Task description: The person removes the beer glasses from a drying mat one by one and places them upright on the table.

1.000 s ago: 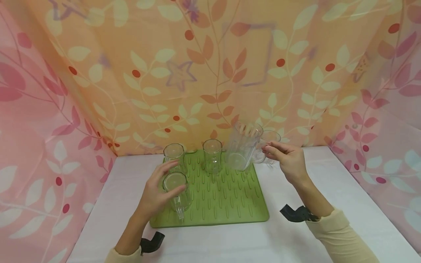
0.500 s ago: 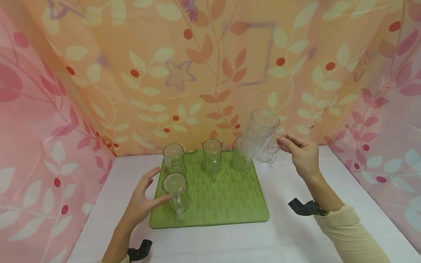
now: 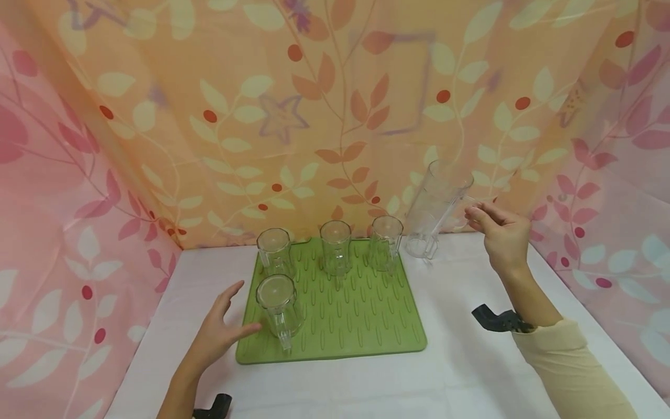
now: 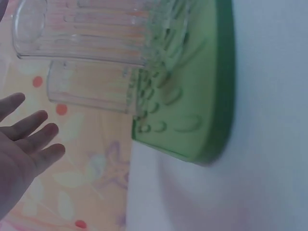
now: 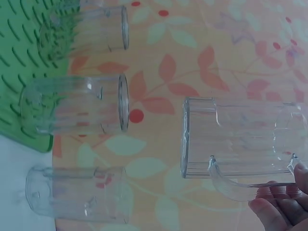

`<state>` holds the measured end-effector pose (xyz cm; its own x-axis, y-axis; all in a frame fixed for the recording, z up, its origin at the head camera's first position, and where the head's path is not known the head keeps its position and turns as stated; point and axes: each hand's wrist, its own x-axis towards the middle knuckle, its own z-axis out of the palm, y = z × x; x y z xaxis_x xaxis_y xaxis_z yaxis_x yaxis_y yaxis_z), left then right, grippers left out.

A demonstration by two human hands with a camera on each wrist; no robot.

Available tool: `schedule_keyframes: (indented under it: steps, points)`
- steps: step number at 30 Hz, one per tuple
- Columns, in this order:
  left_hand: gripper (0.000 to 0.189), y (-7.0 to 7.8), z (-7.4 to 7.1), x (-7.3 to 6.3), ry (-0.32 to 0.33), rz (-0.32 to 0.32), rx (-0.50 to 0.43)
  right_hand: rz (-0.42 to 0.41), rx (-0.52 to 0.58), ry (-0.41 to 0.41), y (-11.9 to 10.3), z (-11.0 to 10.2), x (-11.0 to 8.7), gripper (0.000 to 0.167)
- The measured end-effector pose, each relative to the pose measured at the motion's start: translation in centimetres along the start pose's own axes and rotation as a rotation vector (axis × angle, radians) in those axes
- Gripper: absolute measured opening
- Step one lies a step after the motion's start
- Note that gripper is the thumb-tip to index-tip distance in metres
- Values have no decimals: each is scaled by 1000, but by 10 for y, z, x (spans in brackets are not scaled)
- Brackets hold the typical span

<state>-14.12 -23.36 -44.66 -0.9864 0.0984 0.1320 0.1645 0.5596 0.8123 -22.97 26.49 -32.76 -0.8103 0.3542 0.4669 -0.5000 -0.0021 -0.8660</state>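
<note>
My right hand (image 3: 502, 235) pinches the handle of a clear mug (image 3: 439, 189), held raised and slightly tilted behind the table's right part. In the right wrist view this mug (image 5: 240, 139) has its thick base toward the table. Another clear mug (image 3: 421, 245) stands on the table just right of the green mat (image 3: 361, 326), partly hidden by the held mug. My left hand (image 3: 211, 340) hovers with fingers apart, left of the front-left mug (image 3: 280, 308) on the mat. The left wrist view shows its fingers (image 4: 43, 137) extended and touching nothing.
Along the mat's back edge stand a left mug (image 3: 274, 253), a middle mug (image 3: 336, 250) and a right mug (image 3: 386, 244). The white table (image 3: 314, 390) surrounds the mat. A patterned cloth backdrop (image 3: 324, 116) rises behind it.
My right hand has carried the mug up and to the right, away from the mat's back right corner. My left hand has drawn back leftward from the front-left mug.
</note>
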Motion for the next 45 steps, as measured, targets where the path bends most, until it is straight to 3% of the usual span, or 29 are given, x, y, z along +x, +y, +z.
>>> schedule_keyframes:
  steps: [11, 18, 23, 30, 33, 36, 39, 45]
  points:
    - [98, -16, 9, -3, -83, -139, 75, 32, 13, 125, 5, -20, 22, 22]
    - [105, -23, 15, -2, -180, -223, 102, 13, 8, 209, 14, -31, 27, 19]
    - [104, -27, 18, -2, -199, -224, 119, 40, -34, 257, 25, -41, 31, 27]
    - [103, -30, 19, -4, -196, -211, 117, 53, -215, 324, 47, -56, 35, 23]
    - [103, -32, 20, -4, -193, -186, 131, 73, -222, 329, 57, -60, 35, 23]
    - [102, -32, 19, -4, -202, -178, 144, 84, -309, 331, 66, -64, 33, 24]
    - [102, -31, 20, -6, -220, -205, 150, 97, -405, 330, 74, -65, 30, 28]
    - [104, -30, 21, -6, -237, -226, 159, 120, -484, 319, 92, -67, 22, 28]
